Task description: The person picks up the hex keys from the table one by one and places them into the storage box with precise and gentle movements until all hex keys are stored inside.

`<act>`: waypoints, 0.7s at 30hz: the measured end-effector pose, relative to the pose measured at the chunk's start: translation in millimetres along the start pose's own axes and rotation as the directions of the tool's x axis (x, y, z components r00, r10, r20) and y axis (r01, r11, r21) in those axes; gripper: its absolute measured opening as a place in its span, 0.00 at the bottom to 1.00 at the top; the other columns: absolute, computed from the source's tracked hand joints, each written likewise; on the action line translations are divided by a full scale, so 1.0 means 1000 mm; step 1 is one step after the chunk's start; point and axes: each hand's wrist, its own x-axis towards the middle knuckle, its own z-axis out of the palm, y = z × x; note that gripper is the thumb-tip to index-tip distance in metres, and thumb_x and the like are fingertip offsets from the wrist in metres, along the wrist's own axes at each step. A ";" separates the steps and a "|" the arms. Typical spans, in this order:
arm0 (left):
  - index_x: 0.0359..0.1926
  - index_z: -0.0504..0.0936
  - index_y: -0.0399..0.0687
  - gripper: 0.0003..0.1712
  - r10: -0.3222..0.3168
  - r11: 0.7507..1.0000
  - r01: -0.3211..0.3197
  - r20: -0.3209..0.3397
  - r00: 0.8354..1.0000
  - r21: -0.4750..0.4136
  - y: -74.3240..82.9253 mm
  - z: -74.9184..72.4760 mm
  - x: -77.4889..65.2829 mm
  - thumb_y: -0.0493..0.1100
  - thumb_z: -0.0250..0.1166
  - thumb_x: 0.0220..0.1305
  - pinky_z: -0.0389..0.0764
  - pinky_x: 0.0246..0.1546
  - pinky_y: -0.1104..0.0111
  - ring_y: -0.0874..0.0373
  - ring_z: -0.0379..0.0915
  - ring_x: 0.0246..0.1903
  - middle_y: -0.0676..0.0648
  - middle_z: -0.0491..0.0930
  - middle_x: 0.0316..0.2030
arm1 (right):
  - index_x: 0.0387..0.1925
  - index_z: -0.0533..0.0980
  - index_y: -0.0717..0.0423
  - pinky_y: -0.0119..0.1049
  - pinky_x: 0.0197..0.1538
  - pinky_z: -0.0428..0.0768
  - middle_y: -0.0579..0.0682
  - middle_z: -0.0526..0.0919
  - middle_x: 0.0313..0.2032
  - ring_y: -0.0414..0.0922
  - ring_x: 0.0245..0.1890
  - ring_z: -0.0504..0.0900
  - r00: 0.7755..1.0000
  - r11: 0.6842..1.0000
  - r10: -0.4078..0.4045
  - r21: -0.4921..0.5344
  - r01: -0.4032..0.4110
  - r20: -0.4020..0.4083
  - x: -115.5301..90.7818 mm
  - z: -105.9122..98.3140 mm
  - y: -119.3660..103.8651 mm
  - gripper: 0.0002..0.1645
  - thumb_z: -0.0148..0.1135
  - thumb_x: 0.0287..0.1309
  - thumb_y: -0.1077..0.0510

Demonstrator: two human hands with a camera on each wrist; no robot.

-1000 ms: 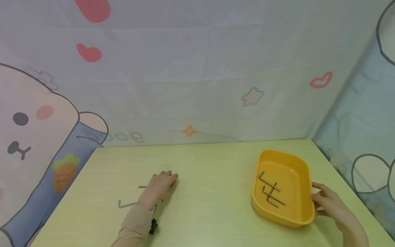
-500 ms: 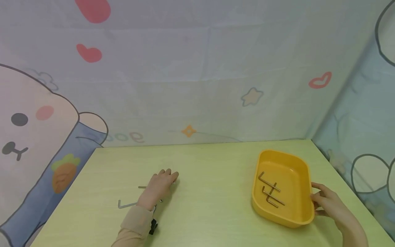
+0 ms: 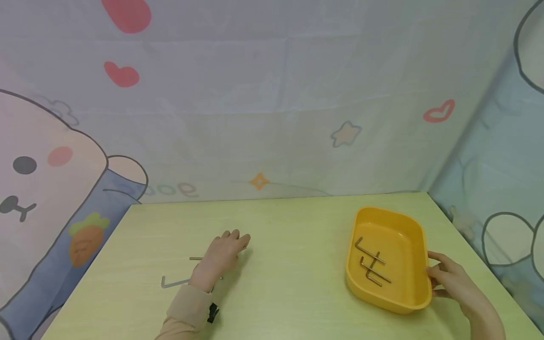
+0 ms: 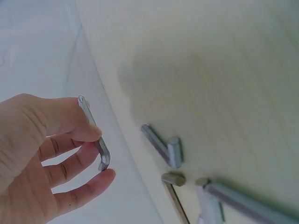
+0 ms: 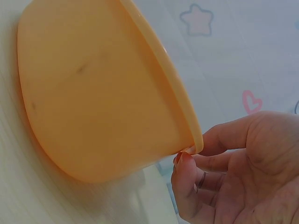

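My left hand [image 3: 222,257], over the left half of the table, pinches a short silver hex key [image 4: 104,151] between thumb and fingers; the left wrist view shows it raised off the surface. Below it on the table lie several more hex keys, among them a long one [image 3: 176,284] with its bent end at the left and a small one [image 4: 159,145]. At the right my right hand [image 3: 456,283] pinches the rim of a yellow plastic tray [image 3: 403,264], thumb and fingertips on its right side. Several hex keys [image 3: 370,253] lie crossed inside the tray's left part.
The light wooden table [image 3: 293,278] runs back to a printed cloth backdrop [image 3: 238,94], with another cloth along the right side [image 3: 501,179]. A small black piece [image 3: 213,312] shows beside the left sleeve [image 3: 189,309].
My left hand has shifted slightly up and to the right, with the hex key in its fingers. The right hand and the tray stay in place.
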 end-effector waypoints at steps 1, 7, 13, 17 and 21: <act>0.32 0.70 0.50 0.15 0.008 1.000 -0.008 -0.008 1.000 0.001 0.000 -0.001 0.001 0.27 0.63 0.56 0.56 0.22 0.72 0.59 0.52 0.23 0.52 0.65 0.24 | 0.69 0.43 0.75 0.33 0.36 0.82 0.46 0.73 0.32 0.37 0.29 0.77 1.000 1.000 0.001 -0.001 -0.001 -0.001 0.000 0.000 0.000 0.35 0.39 0.72 0.57; 0.33 0.71 0.50 0.17 0.064 0.998 -0.064 -0.045 0.997 0.008 0.005 -0.005 0.004 0.25 0.64 0.53 0.56 0.21 0.74 0.60 0.52 0.22 0.52 0.66 0.24 | 0.69 0.43 0.75 0.33 0.36 0.82 0.47 0.73 0.33 0.37 0.29 0.77 1.000 1.000 0.011 -0.002 -0.011 -0.003 0.000 0.000 0.000 0.36 0.39 0.72 0.57; 0.35 0.71 0.52 0.19 0.064 0.998 -0.064 -0.003 0.998 -0.005 0.015 -0.011 0.009 0.24 0.63 0.51 0.59 0.22 0.73 0.59 0.54 0.24 0.51 0.68 0.27 | 0.69 0.44 0.75 0.33 0.36 0.82 0.47 0.73 0.33 0.37 0.29 0.77 1.000 1.000 0.008 0.001 -0.008 -0.001 -0.001 0.000 -0.001 0.35 0.40 0.71 0.57; 0.36 0.72 0.51 0.19 0.085 0.996 -0.085 -0.010 0.996 -0.003 0.024 -0.012 0.015 0.24 0.63 0.51 0.60 0.23 0.72 0.59 0.56 0.24 0.51 0.69 0.27 | 0.69 0.43 0.75 0.33 0.36 0.82 0.47 0.73 0.33 0.37 0.29 0.77 1.000 1.000 0.006 0.002 -0.006 -0.002 0.000 0.000 -0.001 0.35 0.40 0.71 0.57; 0.36 0.72 0.51 0.19 0.129 0.992 -0.129 -0.058 0.990 0.006 0.034 -0.013 0.021 0.24 0.63 0.51 0.57 0.22 0.73 0.60 0.54 0.23 0.51 0.68 0.26 | 0.70 0.43 0.74 0.33 0.36 0.82 0.47 0.73 0.33 0.37 0.29 0.77 1.000 1.000 0.007 0.004 -0.007 0.000 0.000 0.000 0.000 0.35 0.40 0.72 0.57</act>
